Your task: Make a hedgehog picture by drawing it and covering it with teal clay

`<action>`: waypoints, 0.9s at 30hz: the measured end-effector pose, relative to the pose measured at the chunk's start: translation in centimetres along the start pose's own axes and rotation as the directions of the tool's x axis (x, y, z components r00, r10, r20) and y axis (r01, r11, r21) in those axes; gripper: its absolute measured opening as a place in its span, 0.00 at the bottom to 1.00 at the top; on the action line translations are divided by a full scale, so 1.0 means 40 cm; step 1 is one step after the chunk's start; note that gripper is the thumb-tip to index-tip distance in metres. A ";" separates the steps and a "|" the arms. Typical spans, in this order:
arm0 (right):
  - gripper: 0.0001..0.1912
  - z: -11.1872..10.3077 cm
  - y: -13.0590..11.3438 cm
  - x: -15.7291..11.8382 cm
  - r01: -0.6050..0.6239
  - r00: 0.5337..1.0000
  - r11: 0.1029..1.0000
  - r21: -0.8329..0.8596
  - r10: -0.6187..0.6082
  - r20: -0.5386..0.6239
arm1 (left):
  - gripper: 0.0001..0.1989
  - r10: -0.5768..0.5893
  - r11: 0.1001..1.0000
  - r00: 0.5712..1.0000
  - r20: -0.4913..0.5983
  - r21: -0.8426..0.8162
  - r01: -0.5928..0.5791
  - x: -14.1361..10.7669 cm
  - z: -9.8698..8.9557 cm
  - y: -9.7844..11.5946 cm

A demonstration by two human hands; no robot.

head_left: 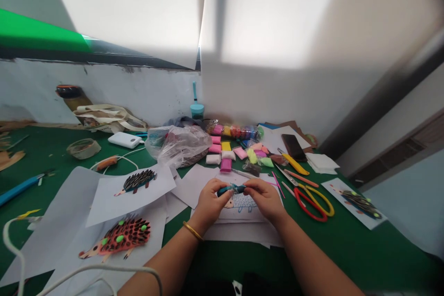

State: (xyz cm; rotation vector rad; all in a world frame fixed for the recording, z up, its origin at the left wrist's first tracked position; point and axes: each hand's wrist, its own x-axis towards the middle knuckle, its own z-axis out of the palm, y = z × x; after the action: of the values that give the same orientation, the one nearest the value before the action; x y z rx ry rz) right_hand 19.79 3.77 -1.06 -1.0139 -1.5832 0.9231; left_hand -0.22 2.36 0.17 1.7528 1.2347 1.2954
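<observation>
My left hand (211, 196) and my right hand (265, 196) meet over a sheet of paper, fingers closed on a small dark-blue clay packet (227, 190) with crinkled clear wrapping. Left fingers grip its blue body; right fingertips pinch the wrapping end. Right below lies the paper with a hedgehog drawing (244, 202) in blue outline, its face peach-coloured. Just behind it are a pale stick-like tool (244, 174) and pink sticks (277, 183). Several wrapped clay packets (226, 165) in pink, white, yellow and green are grouped beyond my hands.
Red-and-yellow scissors (310, 201) and a yellow cutter (295, 163) lie at right, near a phone (293, 147) and a hedgehog card (355, 201). Finished clay hedgehogs (126, 238) on paper cover the left. Behind are a plastic bag (180, 143), a power bank (125, 139) and white cables (14, 245).
</observation>
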 end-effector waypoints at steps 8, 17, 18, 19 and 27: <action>0.08 0.003 -0.001 -0.001 0.010 0.998 0.998 -0.057 -0.014 -0.060 | 0.05 -0.017 0.999 0.999 0.037 0.032 0.015 -0.006 0.004 -0.002; 0.08 0.022 -0.013 -0.007 0.018 1.000 0.989 -0.144 -0.020 -0.015 | 0.07 -0.076 0.995 0.994 0.080 0.071 0.071 -0.016 0.019 0.002; 0.08 0.021 -0.008 -0.006 0.003 0.999 0.993 -0.119 -0.009 -0.046 | 0.06 -0.083 0.994 0.995 0.064 0.073 0.079 -0.012 0.019 0.001; 0.09 0.020 -0.003 -0.005 -0.013 0.997 0.997 -0.082 0.007 -0.081 | 0.06 -0.088 0.994 0.995 0.042 0.071 0.085 -0.009 0.017 -0.001; 0.14 0.007 0.014 0.013 -0.044 0.952 0.980 0.192 0.100 -0.289 | 0.12 -0.278 0.941 0.961 0.017 -0.198 0.275 0.002 0.003 -0.004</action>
State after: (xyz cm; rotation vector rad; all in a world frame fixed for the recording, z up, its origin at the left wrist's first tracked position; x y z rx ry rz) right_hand 19.55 4.45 -1.46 -1.0315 -1.1940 0.9008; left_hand -0.13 2.48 0.03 1.3780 1.2597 1.2173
